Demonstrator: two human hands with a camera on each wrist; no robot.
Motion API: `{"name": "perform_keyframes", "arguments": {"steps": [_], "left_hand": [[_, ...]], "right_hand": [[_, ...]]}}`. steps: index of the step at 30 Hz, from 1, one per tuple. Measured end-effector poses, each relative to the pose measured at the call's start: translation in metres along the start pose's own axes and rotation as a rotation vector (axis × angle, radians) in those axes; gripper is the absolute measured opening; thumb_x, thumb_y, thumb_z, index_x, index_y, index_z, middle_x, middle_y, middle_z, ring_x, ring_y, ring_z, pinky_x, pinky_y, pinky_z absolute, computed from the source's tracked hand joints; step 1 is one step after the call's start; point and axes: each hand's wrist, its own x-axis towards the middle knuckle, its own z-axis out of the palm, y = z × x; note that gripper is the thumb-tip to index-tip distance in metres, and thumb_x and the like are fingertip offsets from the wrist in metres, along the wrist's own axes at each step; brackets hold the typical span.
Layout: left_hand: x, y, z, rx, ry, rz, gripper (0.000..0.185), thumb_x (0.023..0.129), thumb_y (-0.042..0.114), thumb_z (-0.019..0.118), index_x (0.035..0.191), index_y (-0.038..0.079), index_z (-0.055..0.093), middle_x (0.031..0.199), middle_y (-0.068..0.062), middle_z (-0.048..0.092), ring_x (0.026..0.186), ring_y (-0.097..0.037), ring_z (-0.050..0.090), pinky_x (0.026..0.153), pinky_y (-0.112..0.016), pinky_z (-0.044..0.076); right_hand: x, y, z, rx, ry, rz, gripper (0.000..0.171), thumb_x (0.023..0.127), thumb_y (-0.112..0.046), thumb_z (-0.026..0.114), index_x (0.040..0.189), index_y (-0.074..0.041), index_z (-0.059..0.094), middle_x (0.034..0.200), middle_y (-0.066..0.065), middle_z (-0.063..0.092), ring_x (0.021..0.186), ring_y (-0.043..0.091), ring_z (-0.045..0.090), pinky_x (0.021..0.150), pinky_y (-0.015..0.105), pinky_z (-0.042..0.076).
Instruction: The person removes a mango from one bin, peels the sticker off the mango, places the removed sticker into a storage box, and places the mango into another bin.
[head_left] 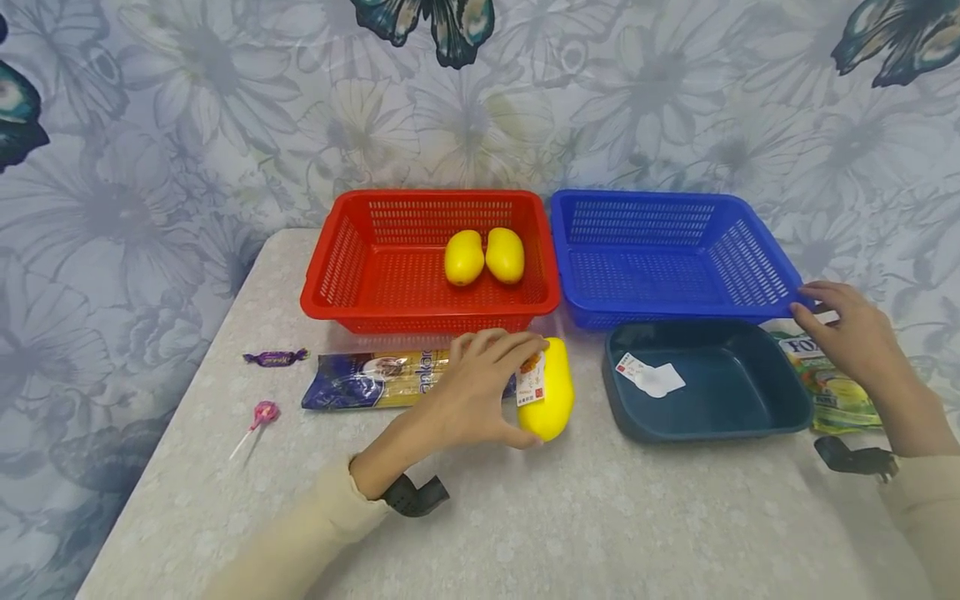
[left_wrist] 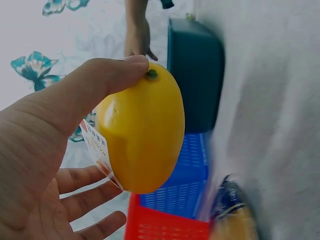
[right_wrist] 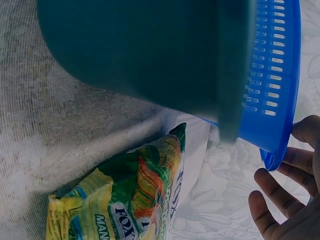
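Observation:
My left hand holds a yellow mango with a white price label on its side, above the table in front of the red basket. In the left wrist view the thumb lies near the stem end of the mango, with fingers by the label. My right hand grips the near right corner of the blue basket. The right wrist view has thumb and fingers on either side of the rim of the blue basket. Two more yellow mangoes lie inside the red basket.
A dark teal tub with white labels inside stands before the blue basket. A green candy bag lies to its right. Behind the left hand is a spaghetti pack; further left lie a purple wrapped candy and a pink lollipop.

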Motion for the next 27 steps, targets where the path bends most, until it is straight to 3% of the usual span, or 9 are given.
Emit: {"name": "perform_keyframes", "arguments": {"steps": [17, 27], "left_hand": [[-0.021, -0.004, 0.031, -0.018, -0.030, -0.034, 0.106, 0.064, 0.059, 0.086, 0.153, 0.023, 0.040, 0.155, 0.003, 0.040, 0.137, -0.024, 0.033, 0.109, -0.056, 0.024], [-0.029, -0.006, 0.045, -0.033, -0.050, -0.036, 0.109, 0.063, 0.057, 0.089, 0.153, 0.023, 0.039, 0.156, 0.002, 0.038, 0.138, -0.025, 0.032, 0.111, -0.058, 0.023]], "right_hand": [[0.000, 0.000, 0.002, -0.003, 0.025, -0.005, 0.049, 0.105, -0.025, 0.049, 0.131, 0.016, 0.049, 0.139, 0.037, 0.040, 0.111, 0.056, 0.047, 0.080, 0.069, 0.044], [0.002, 0.002, 0.001, -0.030, -0.007, 0.001, 0.050, 0.105, -0.026, 0.048, 0.131, 0.017, 0.048, 0.139, 0.038, 0.039, 0.112, 0.058, 0.046, 0.083, 0.071, 0.042]]}}
